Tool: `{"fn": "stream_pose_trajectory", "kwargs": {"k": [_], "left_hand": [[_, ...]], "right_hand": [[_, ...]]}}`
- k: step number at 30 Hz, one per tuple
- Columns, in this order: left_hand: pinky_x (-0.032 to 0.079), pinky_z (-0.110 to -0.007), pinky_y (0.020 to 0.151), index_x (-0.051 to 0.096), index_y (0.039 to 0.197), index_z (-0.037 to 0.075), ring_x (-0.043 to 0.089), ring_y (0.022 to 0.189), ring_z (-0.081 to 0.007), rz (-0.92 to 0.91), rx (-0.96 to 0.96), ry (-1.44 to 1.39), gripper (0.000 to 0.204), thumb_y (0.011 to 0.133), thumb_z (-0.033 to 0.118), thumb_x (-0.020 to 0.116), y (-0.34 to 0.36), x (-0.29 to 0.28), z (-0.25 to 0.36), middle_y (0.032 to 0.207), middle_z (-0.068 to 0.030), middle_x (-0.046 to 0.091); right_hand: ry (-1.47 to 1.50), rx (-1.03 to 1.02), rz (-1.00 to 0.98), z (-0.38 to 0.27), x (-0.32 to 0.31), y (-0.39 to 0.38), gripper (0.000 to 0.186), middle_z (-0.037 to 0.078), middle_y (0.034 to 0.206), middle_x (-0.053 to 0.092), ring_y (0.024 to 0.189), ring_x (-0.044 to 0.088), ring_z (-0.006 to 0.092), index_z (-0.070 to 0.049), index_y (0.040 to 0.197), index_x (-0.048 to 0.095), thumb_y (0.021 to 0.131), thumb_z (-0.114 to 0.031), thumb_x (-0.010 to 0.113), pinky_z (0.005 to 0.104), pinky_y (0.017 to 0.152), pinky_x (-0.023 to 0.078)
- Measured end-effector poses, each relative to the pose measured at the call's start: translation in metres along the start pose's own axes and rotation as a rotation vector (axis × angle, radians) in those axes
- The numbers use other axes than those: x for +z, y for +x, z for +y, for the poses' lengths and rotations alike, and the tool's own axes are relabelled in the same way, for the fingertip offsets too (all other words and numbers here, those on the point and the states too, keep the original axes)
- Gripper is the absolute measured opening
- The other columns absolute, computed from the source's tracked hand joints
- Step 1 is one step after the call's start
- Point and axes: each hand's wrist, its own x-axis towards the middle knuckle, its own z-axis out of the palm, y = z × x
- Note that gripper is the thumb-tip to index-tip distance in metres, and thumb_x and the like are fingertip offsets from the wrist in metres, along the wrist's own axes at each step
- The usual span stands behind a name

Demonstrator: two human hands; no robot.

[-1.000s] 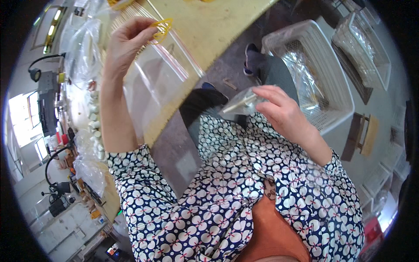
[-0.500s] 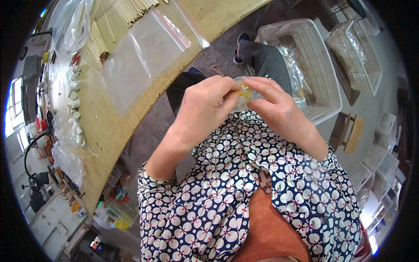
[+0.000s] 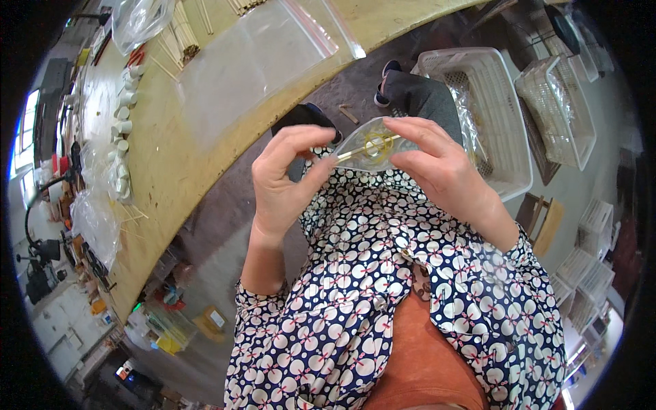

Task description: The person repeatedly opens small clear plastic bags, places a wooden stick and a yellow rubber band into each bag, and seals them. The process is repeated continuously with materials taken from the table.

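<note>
A small clear plastic bag [image 3: 371, 128] is held in front of my body, its mouth spread wide. Inside it show a pale thin stick or two [image 3: 352, 154] and a coiled yellow band-like thing [image 3: 387, 144]. My right hand [image 3: 443, 162] grips the bag's right side between thumb and fingers. At the bag's left end is my left hand [image 3: 287, 167], its thumb and slightly blurred fingers apart. The thumb lies close to the stick ends; whether it touches the bag I cannot tell.
A yellowish table [image 3: 154, 236] curves along the left, bearing flat clear zip bags [image 3: 239, 82], bundled thin sticks [image 3: 183, 31] and a row of white cups [image 3: 123, 128]. A white plastic crate [image 3: 509, 130] with clear packages stands to the right. Someone's grey-trousered leg [image 3: 430, 99] is beside it.
My left hand has moved left, away from my right hand, and its fingers have parted. The bag between them now shows wide open, with the stick and yellow thing visible.
</note>
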Motion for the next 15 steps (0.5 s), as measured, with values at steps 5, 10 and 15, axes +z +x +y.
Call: {"fn": "stream_pose_trajectory", "kwargs": {"k": [5,10,15], "left_hand": [[0.047,-0.032,0.106,0.061,0.138,-0.004,0.063,0.123,-0.0208,-0.127,-0.097,-0.046,0.066,0.08,0.014,0.088,-0.01,0.003,-0.019,0.135,-0.0123,0.067],[0.056,-0.031,0.076,0.075,0.1,0.001,0.072,0.083,-0.0198,0.139,0.119,0.148,0.014,0.088,0.007,0.079,-0.012,0.016,-0.023,0.093,-0.0093,0.076],[0.053,-0.028,0.068,0.067,0.087,-0.002,0.066,0.071,-0.0176,0.239,0.074,0.076,0.013,0.098,0.005,0.069,-0.016,0.031,-0.017,0.079,-0.0093,0.069]], "right_hand": [[0.007,0.004,0.066,-0.007,-0.01,0.011,0.017,0.014,0.135,0.066,0.117,0.065,0.0353,-0.001,0.095,0.07,0.08,0.003,0.077,0.0415,0.095,0.057],[0.103,0.058,0.113,-0.007,-0.01,0.017,0.012,0.014,0.133,0.065,0.108,0.068,0.026,0.0,0.096,0.072,0.085,0.002,0.076,0.0364,0.084,0.06],[0.243,0.21,0.058,0.01,-0.025,0.015,0.009,0.011,0.117,0.071,0.094,0.072,0.0197,0.0,0.098,0.073,0.089,0.003,0.074,0.0303,0.08,0.06]]}}
